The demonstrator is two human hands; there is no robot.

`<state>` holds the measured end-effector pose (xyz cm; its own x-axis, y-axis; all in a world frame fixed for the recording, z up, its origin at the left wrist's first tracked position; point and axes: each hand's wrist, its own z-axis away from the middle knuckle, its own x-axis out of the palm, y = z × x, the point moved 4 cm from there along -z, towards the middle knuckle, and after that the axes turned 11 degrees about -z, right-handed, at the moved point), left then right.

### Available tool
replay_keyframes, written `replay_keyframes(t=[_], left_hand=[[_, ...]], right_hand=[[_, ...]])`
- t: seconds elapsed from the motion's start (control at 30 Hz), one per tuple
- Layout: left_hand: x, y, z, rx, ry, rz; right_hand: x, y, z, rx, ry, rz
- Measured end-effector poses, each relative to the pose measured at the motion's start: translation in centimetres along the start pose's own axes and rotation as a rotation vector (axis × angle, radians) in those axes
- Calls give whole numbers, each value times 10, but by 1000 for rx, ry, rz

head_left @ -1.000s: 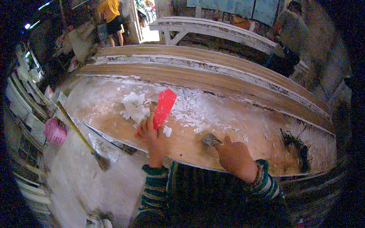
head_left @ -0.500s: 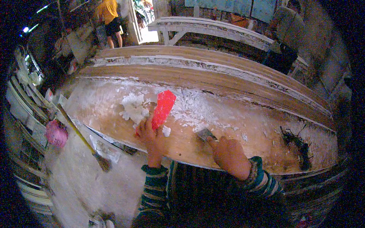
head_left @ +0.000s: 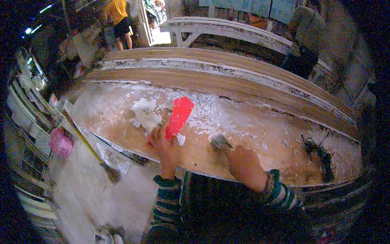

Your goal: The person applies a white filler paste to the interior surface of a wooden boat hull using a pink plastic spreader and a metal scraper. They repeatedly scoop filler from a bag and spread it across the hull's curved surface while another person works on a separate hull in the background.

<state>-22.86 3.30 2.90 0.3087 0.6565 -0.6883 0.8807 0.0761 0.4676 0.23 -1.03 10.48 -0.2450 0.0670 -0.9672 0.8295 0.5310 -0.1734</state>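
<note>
A pale wooden board (head_left: 122, 122) lies in front of me, strewn with white flakes and powder (head_left: 207, 112). Around the lower end of a flat, bright red piece (head_left: 183, 110) curl the fingers of my left hand (head_left: 163, 147); its exact kind I cannot tell. A larger patch of peeled white flakes (head_left: 145, 114) is just beyond that hand. My right hand (head_left: 245, 164) is closed on the handle of a scraper, whose grey metal blade (head_left: 219, 141) points up and left against the board, near the edge of the powder.
Dark bristly strands (head_left: 319, 156) lie at the board's right end. Long brown planks (head_left: 195, 81) run along its far side. At left are a yellow-handled brush (head_left: 87, 144) and a pink basket (head_left: 61, 143). A white bench (head_left: 227, 30) and a person in yellow (head_left: 117, 16) are farther back.
The scraper blade has turned slightly, showing a different angle, near the same spot. The red piece and my left hand sit slightly farther right in view. Both grips are unchanged.
</note>
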Motion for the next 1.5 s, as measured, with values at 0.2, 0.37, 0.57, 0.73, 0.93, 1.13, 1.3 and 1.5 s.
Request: replay_keyframes(t=[0.2, 0.37, 0.57, 0.73, 0.93, 1.13, 1.3, 1.5], left_hand=[[1, -1, -6, 12, -29, 21], [3, -4, -2, -37, -11, 7], [2, -1, -2, -27, -8, -45], [4, -6, -3, 9, 24, -13], [6, -7, -4, 9, 52, 73], [6, -7, -3, 9, 4, 41], [15, -15, -5, 27, 12, 68], [21, -20, -1, 9, 51, -57]], right_hand=[[-17, 5, -11, 45, -145, 26], [-12, 17, 17, 138, -281, 131], [-4, 21, 24, 43, -69, 133], [-2, 19, 30, 108, -19, 22], [0, 25, 21, 89, -51, 5], [-5, 19, 16, 76, 25, -79], [-3, 24, 3, 136, -89, 48], [-4, 28, 8, 100, -38, -7]])
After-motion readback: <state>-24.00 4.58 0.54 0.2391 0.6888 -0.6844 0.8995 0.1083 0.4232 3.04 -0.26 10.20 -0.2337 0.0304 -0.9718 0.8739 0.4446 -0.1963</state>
